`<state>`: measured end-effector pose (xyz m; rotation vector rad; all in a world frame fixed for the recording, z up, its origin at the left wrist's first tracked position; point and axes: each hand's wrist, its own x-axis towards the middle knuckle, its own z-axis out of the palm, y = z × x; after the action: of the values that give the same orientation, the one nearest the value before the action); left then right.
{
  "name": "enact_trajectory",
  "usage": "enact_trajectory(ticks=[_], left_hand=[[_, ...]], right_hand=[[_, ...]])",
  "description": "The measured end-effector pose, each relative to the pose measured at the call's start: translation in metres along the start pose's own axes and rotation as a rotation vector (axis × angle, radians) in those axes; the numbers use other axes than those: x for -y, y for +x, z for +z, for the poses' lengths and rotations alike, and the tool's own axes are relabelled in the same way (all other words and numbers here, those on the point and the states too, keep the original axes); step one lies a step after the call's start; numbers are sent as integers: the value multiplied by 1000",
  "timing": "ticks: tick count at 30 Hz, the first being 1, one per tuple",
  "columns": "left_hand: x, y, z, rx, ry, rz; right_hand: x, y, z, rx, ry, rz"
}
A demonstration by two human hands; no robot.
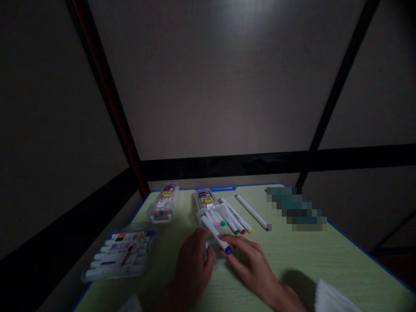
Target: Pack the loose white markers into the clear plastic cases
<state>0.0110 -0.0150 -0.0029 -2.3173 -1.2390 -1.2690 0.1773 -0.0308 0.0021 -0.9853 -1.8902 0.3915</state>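
My right hand [251,264] pinches a white marker with a blue end [214,234] between thumb and fingers, its blue end towards me. The marker slants over an opened clear plastic marker case [203,199], in which other white markers with pink and green ends [217,219] lie. My left hand [194,262] is curled around the near left side of this case, its thumb against the plastic. To the right of the case lie several white markers with green, red and yellow ends [236,216], and a separate one with a dark purple end [251,212].
A second clear case with markers [164,203] stands at the back left. Nearer on the left lies a flat clear pack of white markers [121,251]. A blurred-out teal object [295,208] is at the right. The pale green table [292,255] has blue edges, with a wall behind.
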Motion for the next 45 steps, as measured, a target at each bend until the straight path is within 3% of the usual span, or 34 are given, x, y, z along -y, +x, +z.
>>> enact_trajectory(ticks=[5,10,30,45], left_hand=[[-5,-1,-2,-69,-111,94],[-9,-3,-5,-51,-183,130],[-6,-1,-5,12,-215,-37],[1,-5,3,64,-265,-144]], right_hand=[[2,2,0,11,31,28],[6,4,-1,64,74,49],[2,4,0,63,161,43],[-5,-1,4,76,70,9]])
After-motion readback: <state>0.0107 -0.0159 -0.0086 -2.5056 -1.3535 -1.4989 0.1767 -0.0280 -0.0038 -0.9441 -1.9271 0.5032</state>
